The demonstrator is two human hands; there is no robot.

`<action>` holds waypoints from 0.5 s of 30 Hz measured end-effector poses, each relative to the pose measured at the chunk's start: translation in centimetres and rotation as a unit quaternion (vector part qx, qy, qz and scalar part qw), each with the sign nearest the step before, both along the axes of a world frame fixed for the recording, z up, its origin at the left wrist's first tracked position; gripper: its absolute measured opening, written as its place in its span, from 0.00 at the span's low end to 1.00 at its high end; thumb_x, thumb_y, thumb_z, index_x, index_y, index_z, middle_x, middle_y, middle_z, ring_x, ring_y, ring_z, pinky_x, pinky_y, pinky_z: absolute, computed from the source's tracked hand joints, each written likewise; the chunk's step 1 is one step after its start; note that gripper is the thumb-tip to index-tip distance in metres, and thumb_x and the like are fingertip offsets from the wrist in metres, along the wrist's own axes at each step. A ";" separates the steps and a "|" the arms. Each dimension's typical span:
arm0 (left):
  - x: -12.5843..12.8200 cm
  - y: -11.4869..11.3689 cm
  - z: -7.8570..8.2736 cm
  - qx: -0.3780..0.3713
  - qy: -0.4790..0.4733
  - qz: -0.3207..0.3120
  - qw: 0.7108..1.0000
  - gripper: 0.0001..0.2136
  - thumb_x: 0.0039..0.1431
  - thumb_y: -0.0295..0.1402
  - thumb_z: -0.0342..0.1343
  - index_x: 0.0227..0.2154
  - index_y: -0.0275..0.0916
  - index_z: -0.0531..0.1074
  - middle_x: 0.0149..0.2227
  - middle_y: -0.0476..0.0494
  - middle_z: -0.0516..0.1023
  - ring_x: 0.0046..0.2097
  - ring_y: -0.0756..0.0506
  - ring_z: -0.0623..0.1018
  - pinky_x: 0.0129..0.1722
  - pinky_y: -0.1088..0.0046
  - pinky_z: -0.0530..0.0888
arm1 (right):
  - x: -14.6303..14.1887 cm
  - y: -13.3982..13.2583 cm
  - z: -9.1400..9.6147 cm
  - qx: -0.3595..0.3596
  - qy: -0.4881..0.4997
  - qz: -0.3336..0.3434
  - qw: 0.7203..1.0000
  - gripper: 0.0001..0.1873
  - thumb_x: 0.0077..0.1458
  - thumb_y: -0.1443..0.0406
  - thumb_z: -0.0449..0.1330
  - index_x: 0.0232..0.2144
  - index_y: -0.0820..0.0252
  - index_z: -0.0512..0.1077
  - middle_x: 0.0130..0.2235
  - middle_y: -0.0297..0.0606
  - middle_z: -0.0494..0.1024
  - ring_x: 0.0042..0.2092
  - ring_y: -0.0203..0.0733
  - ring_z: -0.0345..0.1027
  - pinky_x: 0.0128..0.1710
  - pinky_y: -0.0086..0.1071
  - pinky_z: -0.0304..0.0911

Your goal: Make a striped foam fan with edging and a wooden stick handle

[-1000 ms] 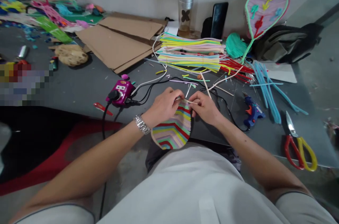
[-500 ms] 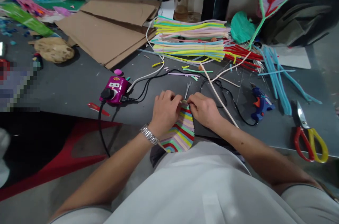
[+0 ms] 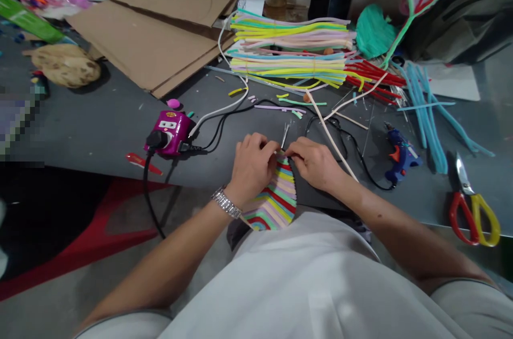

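My left hand (image 3: 253, 164) and my right hand (image 3: 316, 162) meet at the top of a striped, multicoloured fan-shaped piece (image 3: 276, 202) made of pipe cleaners. Both hands are closed in pinches on its upper edge. A thin beige stick (image 3: 332, 138) runs from beside my right hand up across the grey table (image 3: 100, 125). A silver watch sits on my left wrist. What my fingertips pinch besides the piece is too small to make out.
A pile of coloured pipe cleaners (image 3: 288, 53) lies behind my hands, with red ones (image 3: 372, 82) and blue ones (image 3: 425, 109) to the right. A blue glue gun (image 3: 401, 154), red-yellow scissors (image 3: 475, 205), a purple power strip (image 3: 170, 130) with cables and cardboard sheets (image 3: 160, 29) lie around.
The view has tilted down and closer. My hands have drawn together on the top of the striped piece; the beige stick now lies beside my right hand.
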State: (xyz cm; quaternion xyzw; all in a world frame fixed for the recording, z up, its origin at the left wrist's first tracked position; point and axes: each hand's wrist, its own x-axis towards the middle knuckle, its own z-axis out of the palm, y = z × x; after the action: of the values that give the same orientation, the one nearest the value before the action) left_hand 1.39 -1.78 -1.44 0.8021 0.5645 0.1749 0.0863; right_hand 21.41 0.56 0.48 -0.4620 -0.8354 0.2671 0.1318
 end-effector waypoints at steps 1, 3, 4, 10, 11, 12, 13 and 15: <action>0.0 0.0 0.0 -0.003 -0.001 0.001 1.000 0.10 0.67 0.27 0.53 0.44 0.42 0.77 0.43 0.38 0.72 0.45 0.37 0.69 0.39 0.62 0.61 | 0.0 0.0 0.0 -0.002 0.005 0.002 1.000 0.14 0.62 0.75 0.53 0.40 0.58 0.77 0.39 0.41 0.77 0.44 0.44 0.73 0.44 0.33 0.62; 0.1 0.1 0.1 -0.010 -0.001 0.003 1.000 0.09 0.66 0.26 0.53 0.43 0.42 0.77 0.43 0.38 0.72 0.45 0.37 0.69 0.39 0.62 0.61 | 0.1 0.1 0.1 -0.007 0.013 0.007 1.000 0.14 0.62 0.74 0.53 0.40 0.58 0.77 0.39 0.40 0.77 0.44 0.44 0.73 0.44 0.33 0.62; 0.1 0.1 0.2 -0.013 0.000 0.004 1.000 0.09 0.65 0.26 0.53 0.43 0.42 0.77 0.43 0.38 0.72 0.45 0.37 0.68 0.39 0.62 0.61 | 0.2 0.2 0.1 -0.006 0.014 0.008 1.000 0.14 0.62 0.74 0.53 0.40 0.58 0.77 0.39 0.40 0.77 0.44 0.44 0.73 0.44 0.33 0.62; 0.1 0.1 0.2 -0.018 -0.008 0.004 1.000 0.09 0.64 0.25 0.54 0.42 0.43 0.76 0.43 0.39 0.71 0.45 0.37 0.68 0.39 0.62 0.61 | 1.0 1.1 -0.1 0.038 0.012 -0.020 0.999 0.07 0.62 0.72 0.57 0.36 0.58 0.74 0.37 0.40 0.77 0.41 0.44 0.71 0.41 0.34 0.60; 0.1 0.1 0.2 -0.016 -0.009 0.003 1.000 0.09 0.64 0.25 0.53 0.42 0.43 0.76 0.43 0.39 0.71 0.45 0.37 0.68 0.39 0.62 0.61 | 1.1 1.4 -0.1 0.040 0.016 -0.020 0.999 0.07 0.61 0.72 0.57 0.35 0.58 0.74 0.37 0.40 0.77 0.41 0.44 0.71 0.41 0.33 0.60; 0.1 0.1 0.1 -0.014 -0.009 0.003 1.000 0.09 0.64 0.25 0.53 0.42 0.43 0.76 0.42 0.39 0.71 0.45 0.37 0.68 0.39 0.62 0.61 | 1.1 1.7 -0.2 0.041 0.017 -0.019 0.999 0.07 0.61 0.72 0.57 0.35 0.57 0.73 0.37 0.39 0.77 0.40 0.44 0.70 0.40 0.33 0.59; 0.1 0.2 0.1 -0.013 -0.007 0.003 1.000 0.09 0.64 0.25 0.53 0.42 0.43 0.77 0.43 0.39 0.71 0.44 0.37 0.68 0.39 0.62 0.61 | 1.1 1.9 -0.2 0.042 0.015 -0.017 0.999 0.08 0.60 0.73 0.57 0.34 0.58 0.73 0.37 0.39 0.77 0.40 0.44 0.70 0.40 0.33 0.59; 0.1 0.2 0.0 -0.015 0.000 0.005 1.000 0.09 0.64 0.26 0.54 0.42 0.43 0.77 0.43 0.39 0.72 0.44 0.37 0.68 0.39 0.62 0.61 | 0.8 2.5 0.0 0.044 -0.003 -0.012 0.999 0.09 0.61 0.73 0.56 0.35 0.58 0.74 0.38 0.41 0.77 0.41 0.45 0.70 0.41 0.34 0.59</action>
State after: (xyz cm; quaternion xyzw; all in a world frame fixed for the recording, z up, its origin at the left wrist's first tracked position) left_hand 1.46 -1.61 -1.40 0.7976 0.5713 0.1670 0.0978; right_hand 22.21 3.07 0.46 -0.4668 -0.8410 0.2270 0.1526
